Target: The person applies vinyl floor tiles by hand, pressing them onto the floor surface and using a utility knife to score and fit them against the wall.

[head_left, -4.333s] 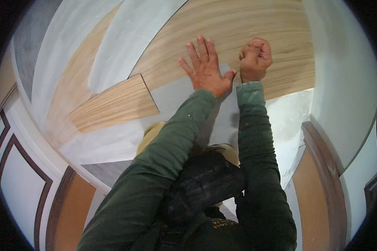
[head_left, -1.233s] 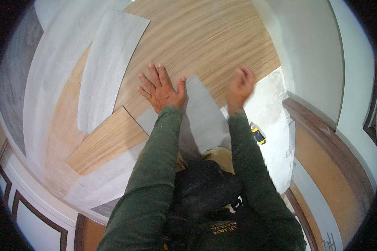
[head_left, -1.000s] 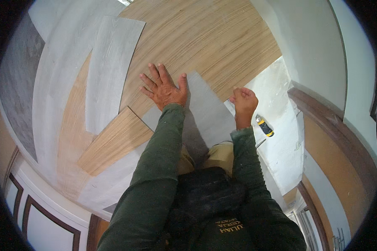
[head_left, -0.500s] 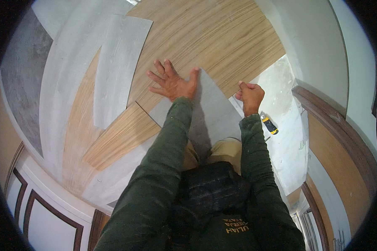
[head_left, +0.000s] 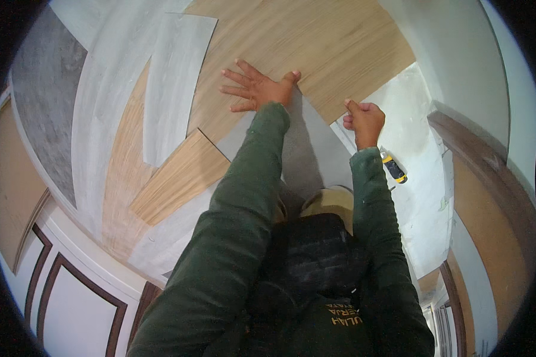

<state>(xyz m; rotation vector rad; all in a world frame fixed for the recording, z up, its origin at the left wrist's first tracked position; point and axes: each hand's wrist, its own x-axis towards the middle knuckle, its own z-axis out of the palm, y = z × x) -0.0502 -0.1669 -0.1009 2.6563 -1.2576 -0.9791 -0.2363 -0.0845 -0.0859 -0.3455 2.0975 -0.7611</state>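
Observation:
My left hand (head_left: pixel 259 90) is open, its fingers spread over the light-brown wood-look flooring (head_left: pixel 304 44). The thumb is near the tip of a grey plank (head_left: pixel 309 140) that runs back toward my knees. To its right, my right hand (head_left: pixel 366 123) is closed in a pinch by the near right corner of the wood-look flooring. What lies between those fingers, if anything, cannot be made out. Just below that hand, a black-and-yellow handled tool (head_left: pixel 394 169), its front end partly hidden, lies on the pale bare floor (head_left: pixel 414 211).
A loose light-grey plank (head_left: pixel 175 89) and a short wood-look piece (head_left: pixel 178 175) lie left of my left arm. Darker grey flooring (head_left: pixel 49 101) is at the far left. A white panel with brown trim (head_left: pixel 80 303) stands lower left; a brown ledge (head_left: pixel 476 149) edges the right.
My left hand has moved slightly forward over the wood-look flooring, fingers still spread. My right hand stays pinched near the same corner. The whole view has shifted a little.

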